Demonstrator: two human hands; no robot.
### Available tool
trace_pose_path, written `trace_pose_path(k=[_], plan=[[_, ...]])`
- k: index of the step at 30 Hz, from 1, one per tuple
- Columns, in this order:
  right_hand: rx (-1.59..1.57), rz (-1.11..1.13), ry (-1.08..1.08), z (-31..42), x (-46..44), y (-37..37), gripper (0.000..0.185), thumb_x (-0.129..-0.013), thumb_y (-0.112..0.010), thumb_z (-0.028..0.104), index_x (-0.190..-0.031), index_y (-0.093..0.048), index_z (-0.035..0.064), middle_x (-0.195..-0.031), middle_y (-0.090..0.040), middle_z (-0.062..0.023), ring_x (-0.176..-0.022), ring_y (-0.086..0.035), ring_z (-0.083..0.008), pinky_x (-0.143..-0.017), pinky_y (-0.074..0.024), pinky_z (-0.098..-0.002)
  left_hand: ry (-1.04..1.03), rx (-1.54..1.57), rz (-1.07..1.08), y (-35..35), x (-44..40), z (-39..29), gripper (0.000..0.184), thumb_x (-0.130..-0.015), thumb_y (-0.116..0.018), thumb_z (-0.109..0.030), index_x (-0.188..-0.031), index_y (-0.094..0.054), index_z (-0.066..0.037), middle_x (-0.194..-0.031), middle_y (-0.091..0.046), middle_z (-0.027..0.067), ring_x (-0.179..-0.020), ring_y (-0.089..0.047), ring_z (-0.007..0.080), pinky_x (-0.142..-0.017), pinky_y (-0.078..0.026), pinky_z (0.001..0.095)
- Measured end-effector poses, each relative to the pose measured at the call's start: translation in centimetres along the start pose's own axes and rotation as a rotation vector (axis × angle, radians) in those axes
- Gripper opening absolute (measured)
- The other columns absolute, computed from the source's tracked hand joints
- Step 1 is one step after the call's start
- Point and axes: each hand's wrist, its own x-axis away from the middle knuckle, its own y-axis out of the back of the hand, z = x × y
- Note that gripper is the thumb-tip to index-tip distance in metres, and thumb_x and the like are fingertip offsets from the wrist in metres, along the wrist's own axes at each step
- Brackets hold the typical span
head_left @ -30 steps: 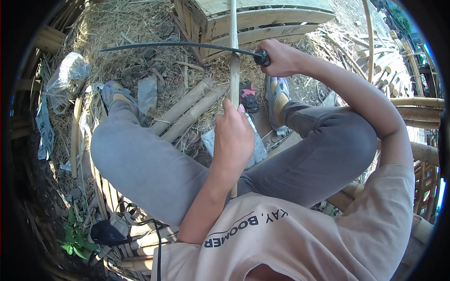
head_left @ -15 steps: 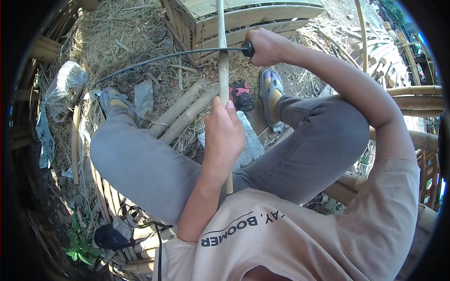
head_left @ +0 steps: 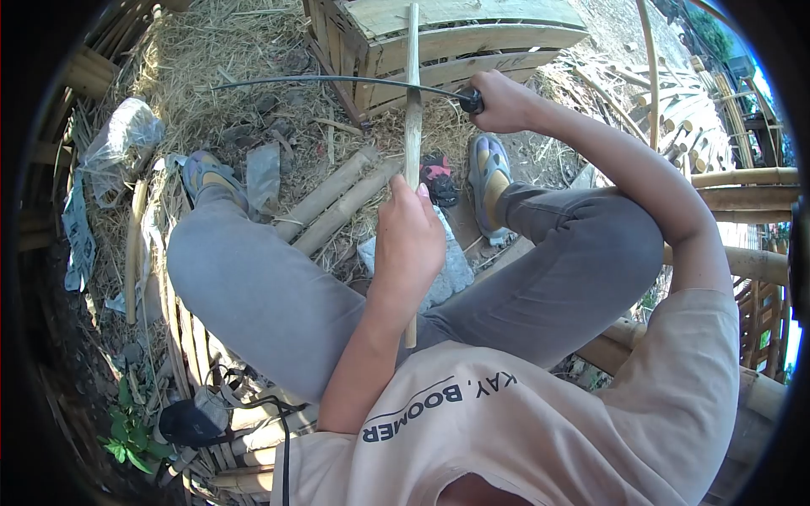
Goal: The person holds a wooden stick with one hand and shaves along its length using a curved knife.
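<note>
My left hand (head_left: pixel 410 240) is closed around the lower part of a pale wooden stick (head_left: pixel 413 139), which points away from my lap. The stick's near end comes out below the hand, close to my shirt. My right hand (head_left: pixel 504 103) grips the black handle (head_left: pixel 472 100) of a machete. Its long, thin, dark blade (head_left: pixel 321 79) is seen nearly edge-on and crosses the upper part of the stick, pointing left. Blade and stick appear to touch there. Part of each grip is hidden behind the fingers.
A slatted wooden crate (head_left: pixel 472 42) stands ahead. Between my feet lie bamboo poles (head_left: pixel 329 198), a pale block (head_left: pixel 451 270) and a red-and-black item (head_left: pixel 439 179). Straw (head_left: pixel 202 59) covers the ground; a clear plastic bag (head_left: pixel 126 139) is at left. Cut bamboo pieces (head_left: pixel 683 139) are piled at right.
My right hand has moved slightly right and down in view. The machete blade has drawn right across the stick, its tip higher and less far left. My left hand keeps its hold.
</note>
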Motion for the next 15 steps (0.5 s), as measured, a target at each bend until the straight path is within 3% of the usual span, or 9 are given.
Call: trace_pose_path(k=[2, 5, 8, 11, 15], plan=[[-0.058, -0.018, 0.043, 0.0, 0.0, -0.5, 0.019, -0.069, -0.066, 0.009, -0.074, -0.06, -0.0088, -0.069, -0.064, -0.0254, -0.073, -0.068, -0.0412, -0.068, -0.0519, -0.0467, 0.006, -0.033, 0.002, 0.2, -0.1, -0.4, 0.026, -0.105, -0.047, -0.019, -0.101, -0.05, 0.007, -0.074, -0.062, 0.0276, -0.07, -0.065, 0.0462, -0.064, -0.046, 0.0527], [-0.023, 0.052, -0.011, 0.4, -0.1, 0.0, 0.022, -0.069, -0.063, 0.01, -0.084, -0.067, -0.0061, -0.078, -0.069, -0.0255, -0.082, -0.07, -0.0412, -0.076, -0.056, -0.0472, 0.035, -0.04, 0.019, 0.1, -0.1, -0.9, 0.027, -0.104, -0.049, -0.019, -0.1, -0.051, 0.007, -0.075, -0.063, 0.028, -0.072, -0.067, 0.0453, -0.064, -0.048, 0.0522], [-0.036, 0.067, -0.036, 0.5, 0.0, -0.3, 0.023, -0.069, -0.063, 0.009, -0.085, -0.066, -0.0068, -0.079, -0.069, -0.026, -0.082, -0.07, -0.0417, -0.076, -0.0562, -0.0471, -0.01, -0.006, 0.036, -0.3, -0.1, -1.0, 0.027, -0.103, -0.051, -0.019, -0.1, -0.051, 0.008, -0.075, -0.064, 0.028, -0.072, -0.067, 0.0449, -0.064, -0.049, 0.0513], [-0.041, 0.083, -0.038, 1.6, 0.2, -0.3, 0.023, -0.069, -0.063, 0.01, -0.084, -0.066, -0.0079, -0.08, -0.069, -0.0265, -0.082, -0.07, -0.0422, -0.075, -0.056, -0.0476, 0.004, -0.018, 0.088, -0.1, -0.2, -1.5, 0.03, -0.102, -0.053, -0.012, -0.109, -0.048, 0.016, -0.085, -0.066, 0.0355, -0.081, -0.07, 0.0478, -0.071, -0.057, 0.05], [-0.033, 0.042, -0.028, 0.4, -0.5, -0.9, 0.023, -0.068, -0.064, 0.009, -0.083, -0.065, -0.0088, -0.081, -0.068, -0.0281, -0.085, -0.069, -0.0431, -0.077, -0.055, -0.0478, -0.048, 0.026, -0.003, -1.6, -0.5, 0.0, 0.026, -0.102, -0.054, -0.018, -0.099, -0.051, 0.008, -0.076, -0.065, 0.0277, -0.074, -0.068, 0.0451, -0.065, -0.051, 0.0505]])
